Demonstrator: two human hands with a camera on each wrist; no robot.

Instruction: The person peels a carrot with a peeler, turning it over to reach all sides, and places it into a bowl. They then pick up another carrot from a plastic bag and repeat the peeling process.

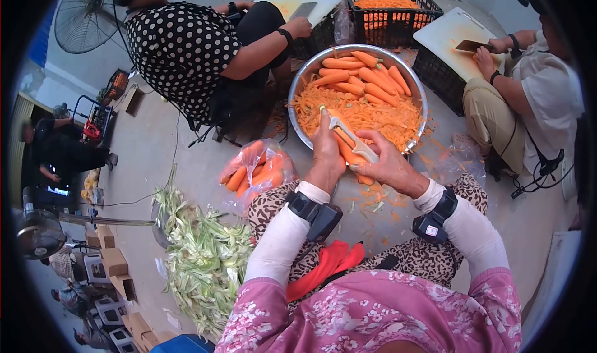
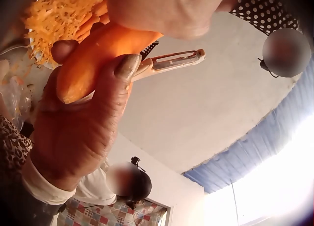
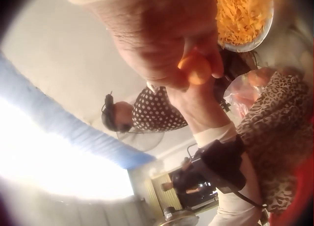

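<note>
My left hand (image 1: 325, 149) grips an orange carrot (image 1: 348, 155), tilted at the near edge of a wide metal basin (image 1: 425, 98). A pale vegetable peeler (image 1: 364, 150) lies along the carrot, held by my right hand (image 1: 396, 165). In the left wrist view, the right thumb (image 2: 126, 66) presses beside the peeler's handle while the fingers reach around the carrot's blunt end. The right wrist view shows only that carrot end (image 3: 197, 69) below the right hand. Whole carrots (image 1: 380, 79) lie on orange shreds (image 1: 373, 120) in the basin.
A plastic bag of carrots (image 1: 264, 169) sits left of the basin, above a heap of green husks (image 1: 205, 260). Two people work with cleavers at white boards (image 1: 429, 36) behind. A black crate (image 1: 398, 39) holds more shreds. Peelings (image 1: 379, 197) litter the floor.
</note>
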